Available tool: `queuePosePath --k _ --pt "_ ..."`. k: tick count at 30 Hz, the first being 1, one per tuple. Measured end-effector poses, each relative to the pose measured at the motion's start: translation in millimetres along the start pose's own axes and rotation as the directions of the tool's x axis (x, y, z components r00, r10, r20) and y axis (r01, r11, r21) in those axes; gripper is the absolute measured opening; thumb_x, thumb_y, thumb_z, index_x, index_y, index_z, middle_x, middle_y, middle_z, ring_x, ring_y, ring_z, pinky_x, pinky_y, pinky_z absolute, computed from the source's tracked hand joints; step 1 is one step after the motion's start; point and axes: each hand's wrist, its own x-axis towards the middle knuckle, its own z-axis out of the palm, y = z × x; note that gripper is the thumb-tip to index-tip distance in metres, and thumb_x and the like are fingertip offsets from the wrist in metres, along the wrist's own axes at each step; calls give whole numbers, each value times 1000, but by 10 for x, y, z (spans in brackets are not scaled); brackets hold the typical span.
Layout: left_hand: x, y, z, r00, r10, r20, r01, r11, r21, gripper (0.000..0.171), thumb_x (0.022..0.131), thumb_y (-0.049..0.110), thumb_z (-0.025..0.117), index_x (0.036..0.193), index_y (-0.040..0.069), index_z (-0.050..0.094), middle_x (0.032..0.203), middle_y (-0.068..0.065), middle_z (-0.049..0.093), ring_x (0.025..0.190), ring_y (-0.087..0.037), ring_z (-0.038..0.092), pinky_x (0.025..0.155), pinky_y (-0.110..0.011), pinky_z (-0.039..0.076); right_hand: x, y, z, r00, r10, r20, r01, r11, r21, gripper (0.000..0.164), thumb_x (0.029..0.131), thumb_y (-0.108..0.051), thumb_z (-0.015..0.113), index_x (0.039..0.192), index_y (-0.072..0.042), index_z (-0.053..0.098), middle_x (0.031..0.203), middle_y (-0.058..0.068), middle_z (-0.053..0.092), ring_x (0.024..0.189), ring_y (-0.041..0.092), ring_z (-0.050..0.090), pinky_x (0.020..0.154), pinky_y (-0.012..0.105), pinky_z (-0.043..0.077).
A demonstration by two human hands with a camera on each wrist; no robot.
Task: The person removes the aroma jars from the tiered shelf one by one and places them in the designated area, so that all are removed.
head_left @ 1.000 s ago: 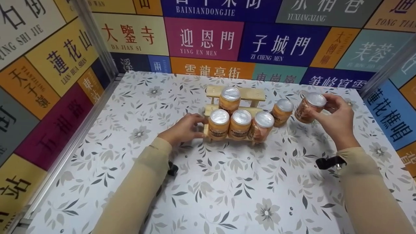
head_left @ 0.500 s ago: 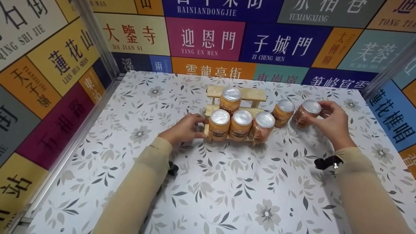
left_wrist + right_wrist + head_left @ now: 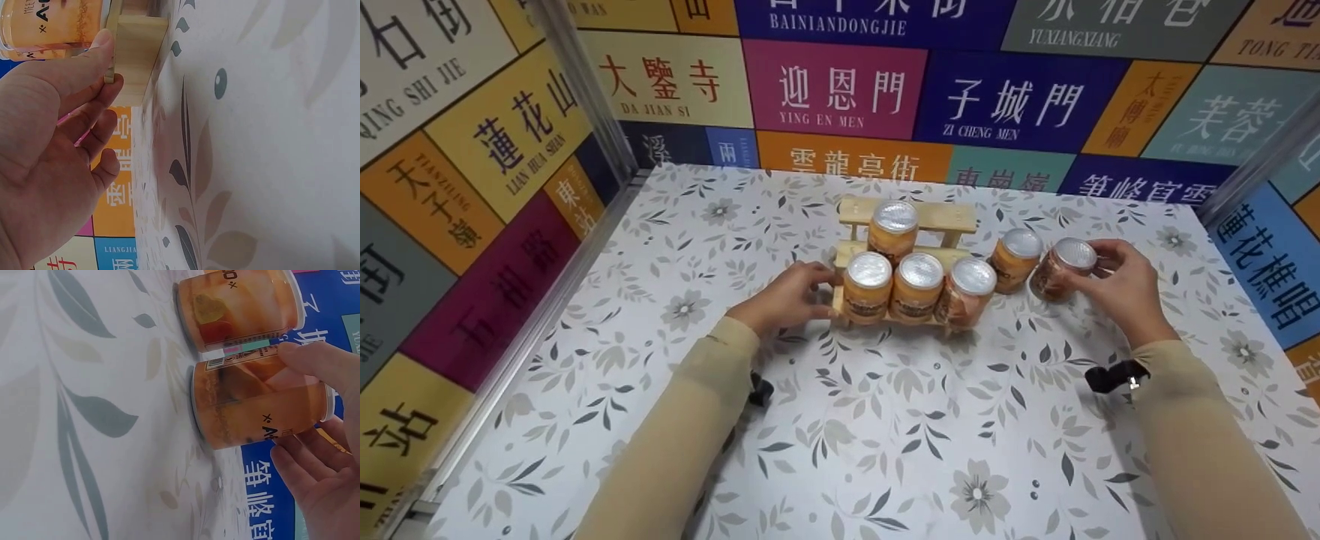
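Left hand (image 3: 780, 301) pinches the wooden rack (image 3: 946, 217) — right hand (image 3: 1129, 292) grips a can (image 3: 1051, 277), apparently on the table (image 3: 885, 450)

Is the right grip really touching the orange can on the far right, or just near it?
Touching. The right wrist view shows the right grip holding the orange can, its thumb against the side.

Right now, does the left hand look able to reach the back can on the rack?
Probably yes: the left side of the back can looks free, but the left hand would first let go of the rack.
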Motion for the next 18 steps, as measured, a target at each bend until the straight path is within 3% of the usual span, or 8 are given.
queuePosePath --k 5,9,14,18 --pt "-3 0 16 1000 0 -1 0 1000 -9 55 85 19 85 135 10 66 132 -6 65 119 -29 58 105 -41 50 -1 15 -12 999 12 35 -13 1000 10 92 79 -48 87 149 -5 45 150 19 52 138 33 53 116 44 45" --pt "-10 -1 19 1000 0 -6 0 1000 -26 56 84 17 85 136 10 66 132 -6 65 119 -29 58 104 -41 50 -8 12 -17 999 -9 40 8 1000 11 93 80 -47 87 150 -5 44 152 19 49 142 35 48 121 47 39" --pt "-20 20 -2 1000 -6 -10 5 999 -31 57 83 15 85 137 11 66 132 -6 65 119 -29 57 102 -42 50 -61 -38 1 998 -58 -19 59 998 31 88 80 -42 88 150 -8 47 155 15 49 145 30 45 126 43 32" --pt "-19 6 5 1000 18 -13 -18 1000 -12 55 84 16 85 136 9 66 131 -9 66 118 -30 58 103 -43 51 -106 -104 27 988 -114 -104 119 992 48 78 81 -32 89 146 -10 51 149 10 54 140 24 49 125 37 34"
